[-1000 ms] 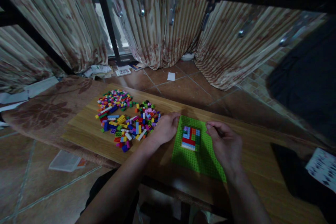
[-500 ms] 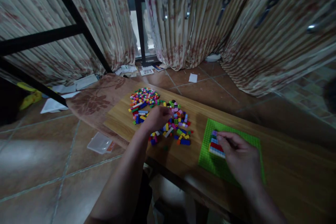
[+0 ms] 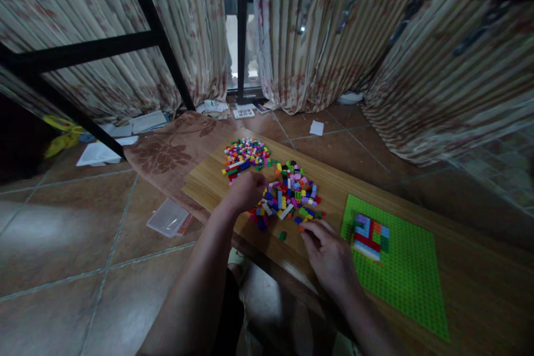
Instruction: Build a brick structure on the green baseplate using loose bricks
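Observation:
My left hand (image 3: pixel 247 190) is over the left side of the pile of loose toy bricks (image 3: pixel 287 192), its fingers curled inward. Whatever it may hold is hidden behind the knuckles. At the pile's near right edge, the thumb and forefinger of my right hand (image 3: pixel 329 253) close around a small orange brick (image 3: pixel 301 229). Right of that hand, a flat build of red, blue, white, orange, green and purple bricks (image 3: pixel 369 239) sits on the green baseplate (image 3: pixel 411 278). A lone dark green brick (image 3: pixel 282 236) lies on the wood between my hands.
A heap of tiny bricks (image 3: pixel 248 150) lies at the far end of the wooden table (image 3: pixel 204 175). Beside it is a brown patterned cloth (image 3: pixel 167 147). On the tiled floor are a clear plastic lid (image 3: pixel 169 217) and papers (image 3: pixel 317 128). A black metal frame (image 3: pixel 158 28) stands before curtains.
My right hand has left the build on the baseplate and moved left to the orange brick at the pile. My left hand stays over the pile. The view has turned slightly left.

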A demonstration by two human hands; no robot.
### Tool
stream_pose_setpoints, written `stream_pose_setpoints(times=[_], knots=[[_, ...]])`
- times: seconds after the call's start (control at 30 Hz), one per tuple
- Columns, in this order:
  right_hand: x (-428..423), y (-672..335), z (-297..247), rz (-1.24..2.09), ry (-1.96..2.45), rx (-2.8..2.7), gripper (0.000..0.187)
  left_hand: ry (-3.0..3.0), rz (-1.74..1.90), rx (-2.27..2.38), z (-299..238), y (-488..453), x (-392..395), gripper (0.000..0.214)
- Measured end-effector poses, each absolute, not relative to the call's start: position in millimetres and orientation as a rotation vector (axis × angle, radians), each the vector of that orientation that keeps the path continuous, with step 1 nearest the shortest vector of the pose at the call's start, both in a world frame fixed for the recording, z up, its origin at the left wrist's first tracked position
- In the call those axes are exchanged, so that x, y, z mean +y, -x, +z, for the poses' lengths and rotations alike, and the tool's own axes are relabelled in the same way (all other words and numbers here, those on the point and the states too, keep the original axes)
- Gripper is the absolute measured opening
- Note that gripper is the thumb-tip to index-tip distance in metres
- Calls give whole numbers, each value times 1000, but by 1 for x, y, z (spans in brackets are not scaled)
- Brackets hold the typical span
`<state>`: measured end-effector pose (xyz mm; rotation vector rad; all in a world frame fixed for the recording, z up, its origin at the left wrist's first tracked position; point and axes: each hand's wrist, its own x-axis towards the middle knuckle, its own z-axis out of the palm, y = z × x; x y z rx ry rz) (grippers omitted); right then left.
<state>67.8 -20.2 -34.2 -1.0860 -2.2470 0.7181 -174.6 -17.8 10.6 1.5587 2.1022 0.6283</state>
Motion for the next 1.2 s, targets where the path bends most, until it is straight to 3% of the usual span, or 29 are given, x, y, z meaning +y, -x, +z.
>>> stream_pose_setpoints(times=[0.27, 0.73, 1.2], knots=[[-22, -57, -32, 607, 1151, -2276, 21, -1429, 538, 2223, 16, 183, -26, 29], [-47, -17, -33, 500, 780, -2436, 32, -1331, 376, 2213, 22, 194, -46, 15], [-24, 10, -50, 306, 976, -2349, 27, -1362, 389, 2099, 15, 180, -36, 25]])
